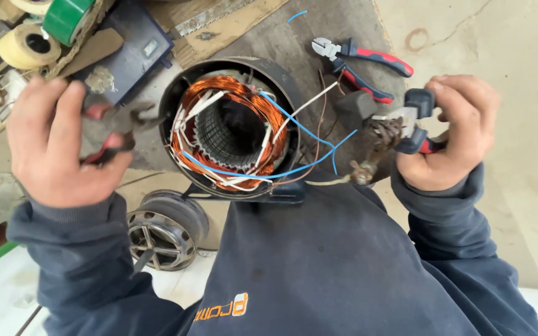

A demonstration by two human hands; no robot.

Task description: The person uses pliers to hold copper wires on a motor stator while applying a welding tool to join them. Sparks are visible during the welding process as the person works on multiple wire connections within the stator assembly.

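Note:
A round motor stator [231,130] with copper windings lies in front of me in a dark metal shell. Blue, white and brown wires [309,134] trail from it to the right. My left hand [54,143] is closed around red-handled pliers [116,134] just left of the stator. My right hand [453,134] grips dark-and-red-handled pliers [415,124], whose jaws pinch a twisted bundle of bare wire ends [381,134] to the right of the stator.
Red-handled side cutters [359,62] lie on the ground behind the wires. Rolls of green tape [66,18] and yellowish tape [26,45], a dark box [129,53] and cardboard sit at the far left. A round metal end cover [166,227] rests by my left sleeve.

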